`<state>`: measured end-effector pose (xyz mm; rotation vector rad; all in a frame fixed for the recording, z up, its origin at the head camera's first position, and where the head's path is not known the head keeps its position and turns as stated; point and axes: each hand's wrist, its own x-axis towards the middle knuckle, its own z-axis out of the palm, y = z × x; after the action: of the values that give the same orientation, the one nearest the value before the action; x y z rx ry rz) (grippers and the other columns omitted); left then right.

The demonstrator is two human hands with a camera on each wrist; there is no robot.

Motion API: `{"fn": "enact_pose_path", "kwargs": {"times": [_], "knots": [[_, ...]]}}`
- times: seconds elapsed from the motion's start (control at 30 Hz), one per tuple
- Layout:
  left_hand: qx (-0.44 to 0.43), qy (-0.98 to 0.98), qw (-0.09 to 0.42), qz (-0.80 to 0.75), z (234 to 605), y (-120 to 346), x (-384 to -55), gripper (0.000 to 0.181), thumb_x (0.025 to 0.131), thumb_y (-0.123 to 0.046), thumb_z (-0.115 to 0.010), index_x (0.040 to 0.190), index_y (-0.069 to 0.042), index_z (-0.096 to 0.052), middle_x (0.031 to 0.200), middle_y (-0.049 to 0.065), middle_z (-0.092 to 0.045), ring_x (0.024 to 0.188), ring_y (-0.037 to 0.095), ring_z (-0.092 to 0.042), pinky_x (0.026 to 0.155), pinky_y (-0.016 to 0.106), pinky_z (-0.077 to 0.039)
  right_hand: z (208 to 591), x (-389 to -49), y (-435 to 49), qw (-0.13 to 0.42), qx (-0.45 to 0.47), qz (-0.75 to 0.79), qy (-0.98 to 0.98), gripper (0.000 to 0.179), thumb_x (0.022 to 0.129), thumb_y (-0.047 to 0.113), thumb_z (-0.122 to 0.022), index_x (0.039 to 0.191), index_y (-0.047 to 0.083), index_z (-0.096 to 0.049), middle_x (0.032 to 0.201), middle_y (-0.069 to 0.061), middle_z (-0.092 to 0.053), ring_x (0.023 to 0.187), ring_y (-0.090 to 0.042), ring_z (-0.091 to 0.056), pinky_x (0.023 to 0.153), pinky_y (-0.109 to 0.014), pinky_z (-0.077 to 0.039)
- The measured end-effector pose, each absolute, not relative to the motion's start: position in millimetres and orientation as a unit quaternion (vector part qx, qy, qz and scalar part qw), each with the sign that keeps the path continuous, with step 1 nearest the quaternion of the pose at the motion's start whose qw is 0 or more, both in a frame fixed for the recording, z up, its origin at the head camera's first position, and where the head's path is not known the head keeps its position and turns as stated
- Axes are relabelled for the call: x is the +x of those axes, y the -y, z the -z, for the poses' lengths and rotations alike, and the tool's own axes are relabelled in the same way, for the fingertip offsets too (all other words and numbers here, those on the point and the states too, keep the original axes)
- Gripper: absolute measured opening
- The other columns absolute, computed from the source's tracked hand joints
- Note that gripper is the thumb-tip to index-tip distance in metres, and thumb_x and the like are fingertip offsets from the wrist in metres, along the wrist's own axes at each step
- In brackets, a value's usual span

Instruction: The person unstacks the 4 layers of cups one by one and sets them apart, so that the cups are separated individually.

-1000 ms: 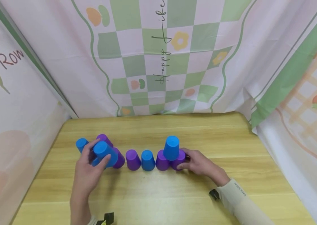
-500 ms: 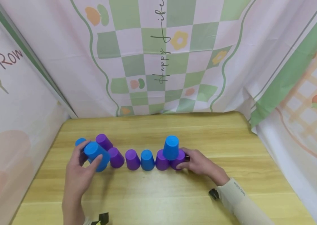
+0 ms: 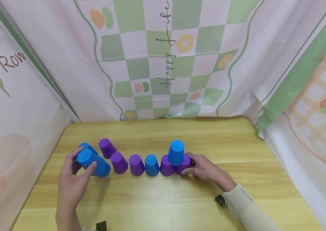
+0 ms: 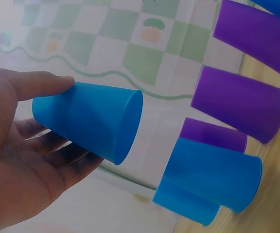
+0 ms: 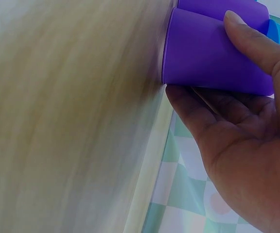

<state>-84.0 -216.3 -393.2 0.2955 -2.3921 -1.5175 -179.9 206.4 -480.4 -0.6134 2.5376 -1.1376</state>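
My left hand [image 3: 71, 184] grips a blue cup [image 3: 85, 158], mouth down, with thumb and fingers around its sides. In the left wrist view this cup [image 4: 89, 119] is apart from the table and the other cups. Two more blue cups, a near one [image 3: 104, 170] and a far one [image 3: 89, 147], stand close by, partly hidden by it in the head view. My right hand [image 3: 203, 166] holds the rightmost purple cup [image 3: 182, 166] of the row, thumb in front. A blue cup [image 3: 176, 152] sits across that cup and the adjacent purple cup [image 3: 166, 167].
Between the hands stand a blue cup [image 3: 152, 166] and a purple cup [image 3: 136, 165], upside down. Left of them is another purple cup [image 3: 119, 163], with a further purple cup [image 3: 106, 148] behind. The wooden table [image 3: 163, 202] ends at a patterned curtain [image 3: 165, 57].
My left hand has moved left with its blue cup, away from the purple cups, uncovering them and the near blue cup. The right hand has stayed in place on its purple cup.
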Motion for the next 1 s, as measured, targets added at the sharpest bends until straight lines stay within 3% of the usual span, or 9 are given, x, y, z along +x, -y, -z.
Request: {"fn": "enact_pose_path", "kwargs": {"times": [0.23, 0.43, 0.6, 0.77, 1.0], "knots": [[0.105, 0.841, 0.187, 0.497, 397.8, 223.5, -81.8, 0.065, 0.086, -0.009, -0.075, 0.143, -0.016, -0.046, 0.139, 0.012, -0.054, 0.122, 0.030, -0.055, 0.104, 0.034, -0.048, 482.5, -179.1, -207.0, 0.146, -0.214, 0.393, -0.883, 0.036, 0.083, 0.036, -0.078, 0.114, 0.029, -0.061, 0.106, 0.014, -0.066, 0.102, -0.008, -0.062, 0.094, -0.037, -0.052], [0.130, 0.835, 0.174, 0.505, 401.1, 230.1, -79.8, 0.065, 0.087, -0.012, -0.074, 0.145, -0.016, -0.044, 0.140, 0.014, -0.051, 0.126, 0.035, -0.052, 0.106, 0.053, -0.043, 482.6, -179.3, -207.6, 0.150, -0.213, 0.393, -0.882, 0.037, 0.083, 0.036, -0.078, 0.115, 0.030, -0.061, 0.107, 0.014, -0.066, 0.102, -0.008, -0.061, 0.095, -0.038, -0.052], [0.137, 0.835, 0.175, 0.503, 405.3, 234.1, -80.6, 0.065, 0.086, -0.007, -0.074, 0.144, -0.013, -0.045, 0.139, 0.013, -0.052, 0.126, 0.034, -0.052, 0.107, 0.050, -0.042, 482.8, -179.7, -207.5, 0.151, -0.211, 0.392, -0.882, 0.036, 0.083, 0.037, -0.077, 0.115, 0.031, -0.061, 0.107, 0.015, -0.066, 0.102, -0.008, -0.061, 0.096, -0.039, -0.052], [0.127, 0.838, 0.154, 0.507, 411.4, 237.7, -82.2, 0.065, 0.086, -0.001, -0.072, 0.143, -0.006, -0.041, 0.143, 0.020, -0.047, 0.132, 0.041, -0.045, 0.109, 0.056, -0.038, 482.7, -179.8, -207.1, 0.147, -0.213, 0.394, -0.882, 0.035, 0.083, 0.037, -0.077, 0.114, 0.030, -0.061, 0.106, 0.014, -0.066, 0.102, -0.009, -0.061, 0.095, -0.038, -0.052], [0.140, 0.839, 0.122, 0.511, 413.5, 240.0, -83.6, 0.066, 0.088, -0.004, -0.071, 0.144, -0.003, -0.035, 0.146, 0.022, -0.041, 0.136, 0.044, -0.039, 0.111, 0.057, -0.034, 481.9, -180.1, -206.7, 0.145, -0.213, 0.391, -0.884, 0.034, 0.083, 0.036, -0.077, 0.112, 0.031, -0.061, 0.104, 0.015, -0.066, 0.101, -0.008, -0.062, 0.094, -0.037, -0.052]]}}
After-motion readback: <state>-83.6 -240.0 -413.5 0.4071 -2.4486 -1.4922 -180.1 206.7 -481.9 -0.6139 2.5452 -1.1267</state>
